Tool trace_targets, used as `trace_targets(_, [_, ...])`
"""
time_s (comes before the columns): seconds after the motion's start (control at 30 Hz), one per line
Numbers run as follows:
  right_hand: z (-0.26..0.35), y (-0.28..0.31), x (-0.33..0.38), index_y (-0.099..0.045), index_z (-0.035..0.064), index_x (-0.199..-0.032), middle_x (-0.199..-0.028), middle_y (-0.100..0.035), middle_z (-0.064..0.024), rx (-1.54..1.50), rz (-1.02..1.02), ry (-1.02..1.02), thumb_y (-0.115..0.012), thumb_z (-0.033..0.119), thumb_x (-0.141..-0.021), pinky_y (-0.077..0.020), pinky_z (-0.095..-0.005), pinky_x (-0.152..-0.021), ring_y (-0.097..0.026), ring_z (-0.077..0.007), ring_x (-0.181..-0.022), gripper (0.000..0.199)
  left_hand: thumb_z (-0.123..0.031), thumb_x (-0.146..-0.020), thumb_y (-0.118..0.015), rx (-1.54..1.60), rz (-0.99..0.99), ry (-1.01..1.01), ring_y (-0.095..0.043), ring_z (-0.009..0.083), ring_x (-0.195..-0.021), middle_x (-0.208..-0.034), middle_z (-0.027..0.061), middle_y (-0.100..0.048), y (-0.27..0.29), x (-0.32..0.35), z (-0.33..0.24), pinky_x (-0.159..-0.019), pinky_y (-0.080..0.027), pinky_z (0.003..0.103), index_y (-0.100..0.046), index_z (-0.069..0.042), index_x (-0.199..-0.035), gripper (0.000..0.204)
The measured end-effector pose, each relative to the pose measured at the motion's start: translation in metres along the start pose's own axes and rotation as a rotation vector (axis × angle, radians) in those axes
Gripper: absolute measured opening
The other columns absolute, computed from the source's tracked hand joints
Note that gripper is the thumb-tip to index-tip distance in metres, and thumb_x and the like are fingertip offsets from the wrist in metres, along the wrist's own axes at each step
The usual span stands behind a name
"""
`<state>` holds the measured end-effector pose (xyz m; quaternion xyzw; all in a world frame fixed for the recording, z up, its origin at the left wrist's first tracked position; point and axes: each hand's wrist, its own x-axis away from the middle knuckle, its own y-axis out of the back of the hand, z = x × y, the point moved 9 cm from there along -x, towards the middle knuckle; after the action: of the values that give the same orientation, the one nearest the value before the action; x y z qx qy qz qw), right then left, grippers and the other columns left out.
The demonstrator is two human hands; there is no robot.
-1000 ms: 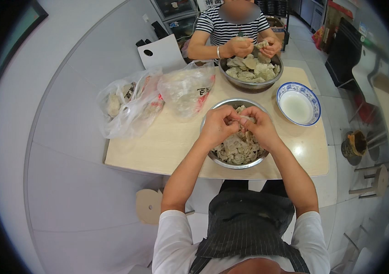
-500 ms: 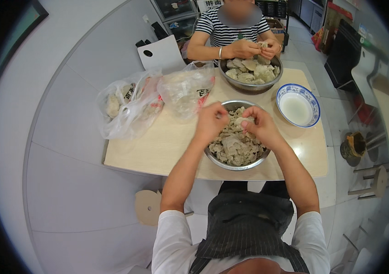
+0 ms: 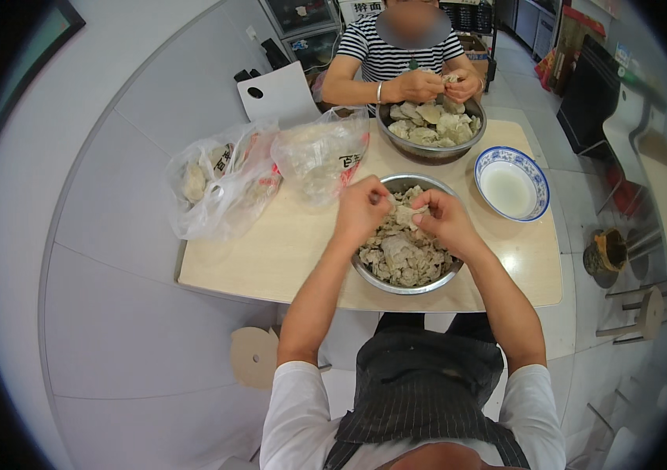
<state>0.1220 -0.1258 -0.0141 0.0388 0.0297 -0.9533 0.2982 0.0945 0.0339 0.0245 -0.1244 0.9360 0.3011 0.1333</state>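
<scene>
In front of me a steel bowl [image 3: 408, 291] holds a heap of torn, ruffled beige pieces [image 3: 404, 254] of food; their exact kind I cannot make out. Over the bowl's far half, my right hand [image 3: 447, 219] pinches a pale beige piece [image 3: 406, 214] between thumb and fingers. My left hand [image 3: 363, 210] is closed in a pinch at that piece's left side, above the bowl's left rim. Its fingertips are partly hidden, but they seem to hold the same piece's edge.
Across the table [image 3: 286, 258], a person in a striped shirt [image 3: 357, 43] works over a second steel bowl [image 3: 427, 155] of larger pale pieces. A blue-and-white bowl [image 3: 510, 184] of cloudy liquid stands right. Clear plastic bags [image 3: 224, 184] lie left. A stool [image 3: 253, 356] stands below.
My left hand has closed in on the pale piece at my right fingertips. My right hand has shifted slightly. The person opposite has barely moved.
</scene>
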Motion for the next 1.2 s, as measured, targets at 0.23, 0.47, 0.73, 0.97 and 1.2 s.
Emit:
trace_targets(0.23, [0.006,0.004,-0.003,-0.062,0.0031,-0.097,-0.075,-0.056,0.0041,0.172,-0.02,0.013,-0.068,0.006,-0.085,-0.0397,-0.0225,-0.057,-0.047,-0.0039,-0.063,0.013,0.002,-0.077,-0.07,0.314,0.37,0.113,-0.055,0.0061,-0.066,-0.075,-0.0004,-0.061,-0.026,0.008,-0.01,-0.06,-0.046,0.022,-0.063,-0.002,-0.093,0.018])
trace_targets(0.47, [0.007,0.01,0.0,-0.063,0.0034,-0.099,-0.08,-0.061,0.0006,0.088,-0.065,0.031,-0.069,0.01,-0.085,-0.0422,-0.0221,-0.061,-0.05,-0.0061,-0.066,0.016,-0.006,-0.084,-0.072,0.277,0.061,0.134,-0.055,0.0046,-0.06,-0.073,0.0007,-0.061,-0.004,-0.003,0.037,-0.052,-0.043,0.02,-0.059,-0.003,-0.089,0.014])
trace_targets(0.73, [0.027,0.005,-0.003,-0.063,0.0005,-0.101,-0.087,-0.067,-0.0049,0.297,-0.12,0.131,-0.069,0.011,-0.085,-0.048,-0.0263,-0.066,-0.06,-0.0112,-0.072,0.02,-0.01,-0.092,-0.065,0.555,0.355,0.272,-0.055,0.0052,-0.059,-0.078,-0.0005,-0.061,-0.033,0.016,-0.012,-0.05,-0.042,0.018,-0.058,-0.005,-0.095,0.009])
trace_targets(0.97, [0.016,0.022,-0.006,-0.062,0.0005,-0.1,-0.082,-0.066,-0.0051,0.195,-0.121,0.093,-0.066,0.008,-0.087,-0.0495,-0.0261,-0.061,-0.063,-0.0111,-0.068,0.015,-0.004,-0.088,-0.065,0.385,0.249,0.003,-0.057,0.0066,-0.062,-0.077,-0.0014,-0.061,-0.017,0.009,-0.027,-0.053,-0.045,0.02,-0.059,-0.003,-0.095,0.01])
trace_targets(1.2, [0.007,0.009,-0.005,-0.061,0.0022,-0.102,-0.084,-0.065,-0.0054,0.071,-0.005,-0.077,-0.067,0.007,-0.087,-0.051,-0.0281,-0.065,-0.062,-0.012,-0.07,0.016,0.002,-0.078,-0.072,0.043,0.134,0.003,-0.059,0.0084,-0.074,-0.081,0.0028,-0.062,-0.014,0.003,-0.002,-0.065,-0.05,0.023,-0.061,-0.001,-0.096,0.022])
